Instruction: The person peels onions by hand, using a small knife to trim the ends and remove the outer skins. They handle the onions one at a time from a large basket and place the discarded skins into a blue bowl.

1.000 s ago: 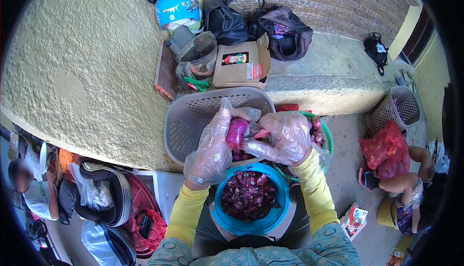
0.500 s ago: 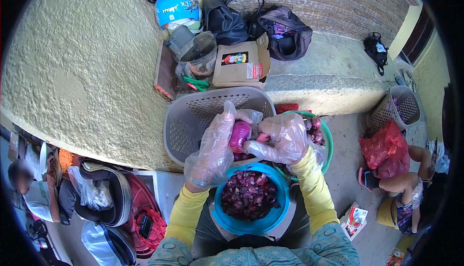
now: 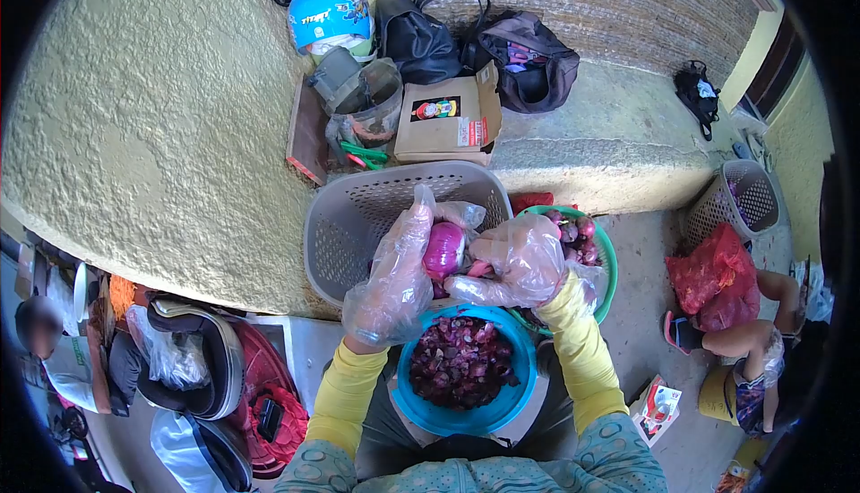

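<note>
My left hand (image 3: pixel 394 269), in a clear plastic glove, is wrapped round a shiny purple-red onion (image 3: pixel 443 249). Close beside the onion on its right is my right hand (image 3: pixel 515 265), also gloved, with its fingers closed on a small reddish thing I cannot make out. Both hands are above the front edge of a grey perforated basket (image 3: pixel 318 242). Nearer my lap sits a blue basin (image 3: pixel 528 372) full of onion skins (image 3: pixel 461 359). A green basin (image 3: pixel 609 269) with small onions (image 3: pixel 582 242) stands to the right, partly hidden by my right hand.
Behind the basket are a cardboard box (image 3: pixel 439 126), black bags (image 3: pixel 417 41) and a blue helmet (image 3: pixel 330 17). On the right, a person's legs (image 3: pixel 743 341) show beside a red mesh bag (image 3: pixel 712 274). Another person (image 3: pixel 67 359) is at the far left, near a black seat (image 3: pixel 193 359).
My right hand has shifted slightly left and down, its fingers lower beside the onion. The onion has turned a little, showing a paler right side. My left hand has hardly moved.
</note>
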The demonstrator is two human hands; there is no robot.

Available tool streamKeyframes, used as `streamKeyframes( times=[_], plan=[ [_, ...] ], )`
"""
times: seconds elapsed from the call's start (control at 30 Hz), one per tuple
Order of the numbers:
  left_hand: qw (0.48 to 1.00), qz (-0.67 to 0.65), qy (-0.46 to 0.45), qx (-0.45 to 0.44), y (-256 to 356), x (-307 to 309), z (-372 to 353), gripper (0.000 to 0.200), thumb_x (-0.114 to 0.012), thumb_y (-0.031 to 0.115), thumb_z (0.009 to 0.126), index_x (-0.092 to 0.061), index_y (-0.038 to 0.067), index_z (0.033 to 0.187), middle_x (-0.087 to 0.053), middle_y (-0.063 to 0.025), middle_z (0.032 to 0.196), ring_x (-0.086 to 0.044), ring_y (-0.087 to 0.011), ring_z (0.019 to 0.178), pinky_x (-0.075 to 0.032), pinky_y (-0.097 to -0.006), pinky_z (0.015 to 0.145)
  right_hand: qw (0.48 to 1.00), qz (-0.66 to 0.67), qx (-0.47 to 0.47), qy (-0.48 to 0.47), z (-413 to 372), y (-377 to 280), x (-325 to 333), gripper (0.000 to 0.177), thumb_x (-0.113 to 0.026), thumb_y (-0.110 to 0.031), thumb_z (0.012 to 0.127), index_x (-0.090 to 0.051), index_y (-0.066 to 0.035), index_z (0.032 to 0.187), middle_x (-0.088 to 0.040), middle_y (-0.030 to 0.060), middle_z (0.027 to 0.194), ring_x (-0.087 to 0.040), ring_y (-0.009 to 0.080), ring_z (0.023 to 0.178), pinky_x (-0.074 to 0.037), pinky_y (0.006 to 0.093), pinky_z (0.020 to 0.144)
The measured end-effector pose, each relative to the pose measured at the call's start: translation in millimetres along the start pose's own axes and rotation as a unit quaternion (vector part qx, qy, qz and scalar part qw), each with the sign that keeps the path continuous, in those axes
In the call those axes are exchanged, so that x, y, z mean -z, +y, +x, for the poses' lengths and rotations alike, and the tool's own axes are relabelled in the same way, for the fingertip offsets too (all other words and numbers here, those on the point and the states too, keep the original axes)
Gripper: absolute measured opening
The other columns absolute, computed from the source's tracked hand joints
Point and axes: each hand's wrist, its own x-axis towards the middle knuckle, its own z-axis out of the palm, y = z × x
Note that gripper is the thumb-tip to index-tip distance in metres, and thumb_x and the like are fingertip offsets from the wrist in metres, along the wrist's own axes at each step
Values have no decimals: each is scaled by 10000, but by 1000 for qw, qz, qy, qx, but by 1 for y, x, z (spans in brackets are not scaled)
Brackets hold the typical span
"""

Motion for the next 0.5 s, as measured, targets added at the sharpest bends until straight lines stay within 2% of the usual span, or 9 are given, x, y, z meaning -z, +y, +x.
streamKeyframes(
  times=[0.03,0.1,0.13,0.2,0.23,0.27,0.3,0.37,0.5],
  plan=[
    [1000,0,0,0,3,-2,0,439,-285,267,1162,-570,-34,1307,-653,-182,1180,-628,-305,1017,-469,-420,1016,1000,-1,6,-18,0,1,0,436,-857,-488,759,-650,-122,644,-618,67,581,-633,302,522,-477,418,511],
    [993,-71,38,90,7,-4,-1,568,-259,442,1158,-624,8,1126,-689,-133,1101,-659,-185,988,-532,-373,979,999,-1,12,-35,-2,2,-2,432,-858,-494,756,-658,-126,648,-620,67,581,-636,301,524,-480,416,511],
    [993,-70,38,90,2,-3,-1,568,-259,442,1158,-624,8,1126,-689,-133,1101,-659,-185,988,-532,-373,979,999,-4,18,-51,-3,2,-3,433,-857,-501,756,-660,-130,651,-624,65,582,-640,299,526,-483,414,511],
    [992,98,43,-60,-7,-2,-2,542,-252,397,1167,-637,15,1179,-671,-148,1160,-627,-209,1031,-483,-377,1009,997,-7,24,-66,-3,2,-3,435,-857,-509,756,-662,-134,654,-628,62,584,-644,297,528,-486,411,511],
    [992,98,43,-60,-5,-2,-1,542,-252,397,1167,-637,15,1179,-671,-148,1160,-627,-209,1031,-483,-377,1009,998,-17,27,-59,-3,2,-3,466,-863,-539,737,-654,-129,661,-625,54,584,-642,294,525,-485,408,512],
    [998,-42,38,26,0,-2,0,554,-251,416,1164,-636,17,1182,-670,-136,1159,-618,-190,1026,-488,-369,1002,998,-27,29,-52,-3,2,-2,499,-868,-568,718,-647,-125,668,-622,46,584,-641,290,523,-484,405,512],
    [977,-180,33,112,6,-3,1,567,-250,435,1162,-634,18,1185,-668,-124,1158,-610,-172,1022,-493,-360,995,998,-27,30,-52,-1,2,-1,499,-868,-568,718,-647,-125,668,-622,46,584,-641,290,523,-484,405,512],
    [975,-182,36,120,9,-3,0,582,-251,460,1157,-635,23,1186,-666,-117,1161,-604,-163,1017,-493,-353,993,1000,1,3,3,2,1,2,573,-876,-632,650,-626,-117,677,-614,34,595,-642,280,535,-481,393,512],
    [964,-216,49,148,6,-5,0,598,-277,515,1142,-636,40,1192,-659,-102,1181,-603,-156,1019,-512,-332,966,998,-55,-24,22,0,3,-1,583,-787,-710,704,-646,-144,699,-635,54,657,-662,291,600,-500,420,550]
  ],
)
